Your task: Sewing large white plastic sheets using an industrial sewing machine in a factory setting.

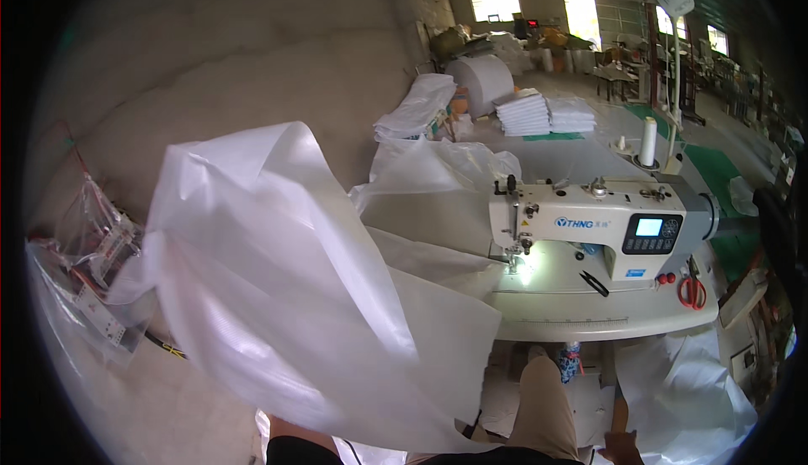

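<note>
A large white woven plastic sheet (278, 271) billows up in front of me on the left, its top folded over. My left forearm (303, 433) enters from the lower edge and passes behind this sheet, which hides the hand. Low down at the right, my right hand (621, 447) is beside a second white sheet (686, 389) hanging by the table. Its fingers look curled, but what they hold is unclear. The sewing machine (589, 221) stands ahead on the right, its lamp lit at the needle. The big sheet's edge reaches the left side of the machine table (572, 329).
Black thread snips (594, 283) and red-handled scissors (692, 292) lie on the table. A white thread cone (648, 141) stands behind the machine. Clear plastic bags (93, 288) hang at left. Folded white stacks (522, 113) and a large white roll (481, 85) are farther back.
</note>
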{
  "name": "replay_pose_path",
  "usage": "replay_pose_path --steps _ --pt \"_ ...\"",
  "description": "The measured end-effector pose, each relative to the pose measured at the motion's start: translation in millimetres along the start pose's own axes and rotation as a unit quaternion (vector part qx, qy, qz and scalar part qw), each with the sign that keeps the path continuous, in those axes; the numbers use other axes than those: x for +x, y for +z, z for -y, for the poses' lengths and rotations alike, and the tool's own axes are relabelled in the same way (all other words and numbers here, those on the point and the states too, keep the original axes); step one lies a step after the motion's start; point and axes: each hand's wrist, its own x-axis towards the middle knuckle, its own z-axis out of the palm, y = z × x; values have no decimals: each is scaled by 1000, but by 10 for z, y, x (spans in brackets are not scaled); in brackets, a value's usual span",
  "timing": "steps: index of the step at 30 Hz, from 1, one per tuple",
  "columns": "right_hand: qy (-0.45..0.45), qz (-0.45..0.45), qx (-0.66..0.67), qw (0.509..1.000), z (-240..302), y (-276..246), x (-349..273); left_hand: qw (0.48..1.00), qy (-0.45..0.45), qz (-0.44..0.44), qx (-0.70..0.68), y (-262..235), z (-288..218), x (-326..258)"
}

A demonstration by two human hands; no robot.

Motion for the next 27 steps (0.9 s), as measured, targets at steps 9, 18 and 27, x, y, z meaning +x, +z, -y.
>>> replay_pose_path --steps 9,18,27 --pt "-334 -427 101 834 1768 -2135 -205 916 -326 -95 -214 -1146 1138 -1644" --pt "-406 -460 -6 789 2590 -3024 117 612 -350 145 694 -1608 966 -1776" --pt "-508 -413 175 735 3382 -3977 -297 837 79 432 326 1176 -806 -2031"
